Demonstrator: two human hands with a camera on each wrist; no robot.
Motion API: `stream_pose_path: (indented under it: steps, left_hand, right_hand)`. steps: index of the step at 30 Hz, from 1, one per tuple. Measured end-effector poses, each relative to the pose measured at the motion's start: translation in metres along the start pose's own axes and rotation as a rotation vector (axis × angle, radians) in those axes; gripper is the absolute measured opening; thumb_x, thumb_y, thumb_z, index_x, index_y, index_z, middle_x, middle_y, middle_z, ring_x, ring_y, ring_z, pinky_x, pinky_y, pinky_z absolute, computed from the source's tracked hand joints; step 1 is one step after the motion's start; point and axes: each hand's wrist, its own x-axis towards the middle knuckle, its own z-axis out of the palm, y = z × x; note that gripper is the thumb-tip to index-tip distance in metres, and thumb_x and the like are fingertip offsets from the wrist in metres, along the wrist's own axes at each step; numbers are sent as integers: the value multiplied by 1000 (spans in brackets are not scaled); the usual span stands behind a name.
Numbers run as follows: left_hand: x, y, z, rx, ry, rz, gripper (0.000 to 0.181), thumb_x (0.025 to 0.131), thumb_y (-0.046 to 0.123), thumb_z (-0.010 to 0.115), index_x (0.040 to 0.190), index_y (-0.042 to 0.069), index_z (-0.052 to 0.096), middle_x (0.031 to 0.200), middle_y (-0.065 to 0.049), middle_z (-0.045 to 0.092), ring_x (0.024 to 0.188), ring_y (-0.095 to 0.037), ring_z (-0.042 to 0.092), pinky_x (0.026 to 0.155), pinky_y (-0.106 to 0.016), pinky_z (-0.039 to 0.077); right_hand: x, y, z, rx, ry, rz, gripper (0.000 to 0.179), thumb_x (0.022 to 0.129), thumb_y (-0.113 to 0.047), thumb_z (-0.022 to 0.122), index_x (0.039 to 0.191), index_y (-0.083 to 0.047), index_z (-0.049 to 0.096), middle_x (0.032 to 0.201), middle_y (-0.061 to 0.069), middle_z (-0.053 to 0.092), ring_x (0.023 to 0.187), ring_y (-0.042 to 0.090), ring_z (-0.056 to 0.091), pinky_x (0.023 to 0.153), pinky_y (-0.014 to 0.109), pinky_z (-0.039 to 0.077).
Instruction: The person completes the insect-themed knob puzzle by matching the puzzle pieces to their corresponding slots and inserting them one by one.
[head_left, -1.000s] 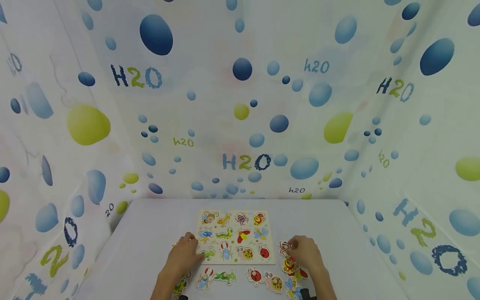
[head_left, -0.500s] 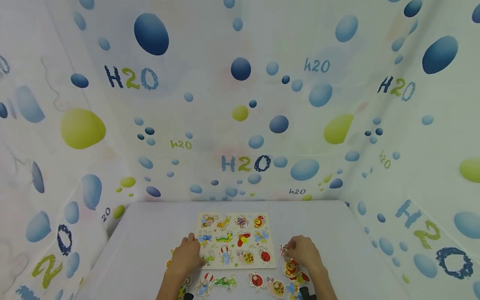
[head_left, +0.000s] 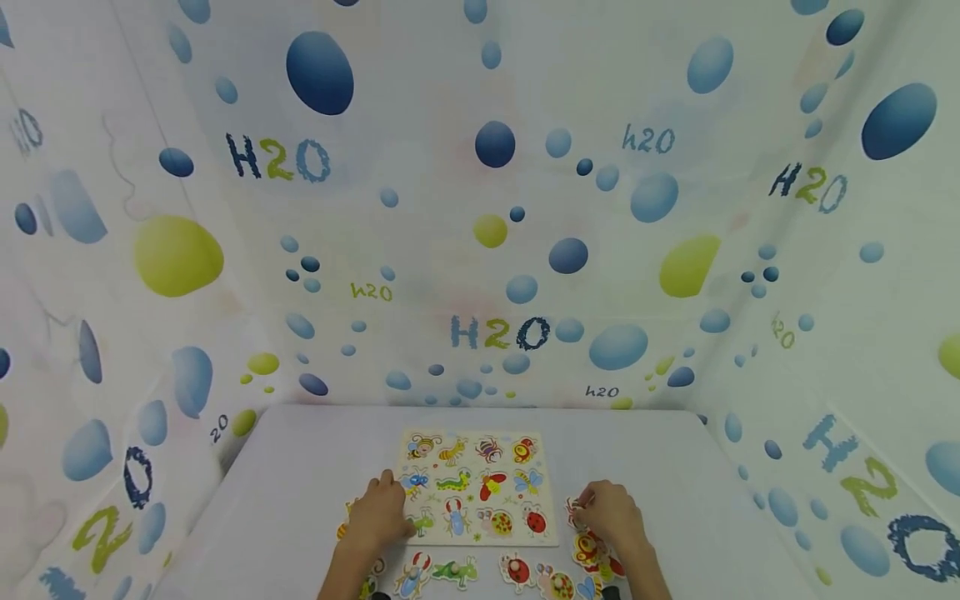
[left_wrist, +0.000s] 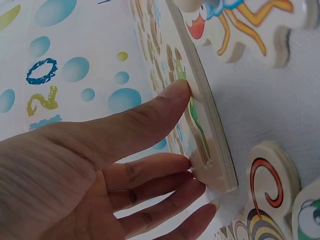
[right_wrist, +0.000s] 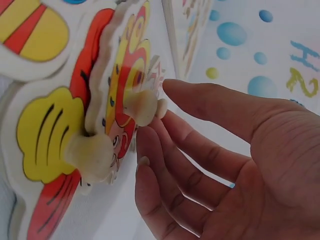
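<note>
A pale wooden insect puzzle board (head_left: 552, 533) lies on the white table. My left hand (head_left: 375, 518) holds its near-left corner, thumb on the printed face and fingers against the side edge (left_wrist: 223, 145). To the right of the board, my right hand (head_left: 611, 518) pinches the knob (right_wrist: 161, 108) of a spider puzzle piece (head_left: 572, 512) between thumb and forefinger. That piece is mostly hidden behind the fingers and other pieces in the right wrist view. Just nearer lies a red-and-yellow butterfly piece (right_wrist: 132, 75), overlapping a red-winged piece (right_wrist: 50, 210).
Knobbed pieces line the board's near side: a blue stag beetle (head_left: 412, 575), a green grasshopper (head_left: 456, 571), a ladybird (head_left: 516, 570) and a snail (head_left: 557, 582). More pieces lie by the left forearm, including one with a curled antenna (left_wrist: 267, 182). Patterned curtains (head_left: 420, 250) surround the table.
The head view shifts slightly. Both hands stay in nearly the same places, the left at the board's edge and the right at the spider piece.
</note>
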Motion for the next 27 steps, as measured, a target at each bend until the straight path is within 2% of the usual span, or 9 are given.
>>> stream_pose_path:
  steps: [7, 12, 17, 24, 27]
  left_hand:
    - [-2, 0, 2, -2, 13, -10, 49, 64, 21, 101, 91, -2, 67, 97, -11, 52, 88, -28, 51, 73, -54, 55]
    - [-2, 0, 0, -12, 1, -3, 47, 65, 21, 100, 87, 0, 65, 95, -11, 50, 87, -28, 50, 71, -54, 54]
    - [0, -1, 1, -16, 18, 8, 46, 65, 21, 101, 84, 1, 63, 94, -10, 49, 85, -27, 48, 69, -53, 53]
    - [2, -1, 4, -6, 22, 3, 47, 64, 22, 101, 85, 2, 65, 94, -10, 49, 85, -26, 48, 69, -51, 53]
    - [0, -1, 3, -10, 10, -7, 46, 65, 22, 101, 84, 2, 64, 93, -9, 48, 85, -26, 47, 69, -51, 52]
  right_hand:
    - [2, 3, 7, -16, 28, 4, 20, 78, -18, 89, 75, -11, 70, 71, -3, 64, 62, 15, 56, 53, 35, 49]
    - [2, 2, 8, -10, 24, 19, 22, 78, -17, 89, 73, -12, 69, 69, -2, 63, 61, 15, 56, 53, 34, 49]
    - [2, 1, 6, 2, 31, 37, 20, 79, -17, 88, 72, -12, 69, 69, -2, 64, 61, 15, 58, 54, 34, 49]
    - [6, -4, 1, 11, 59, 62, 18, 78, -15, 85, 74, -11, 67, 68, -2, 61, 60, 16, 55, 53, 33, 45]
    - [7, -7, 2, 21, 73, 47, 17, 78, -15, 84, 74, -11, 67, 66, -3, 60, 59, 15, 55, 52, 32, 43]
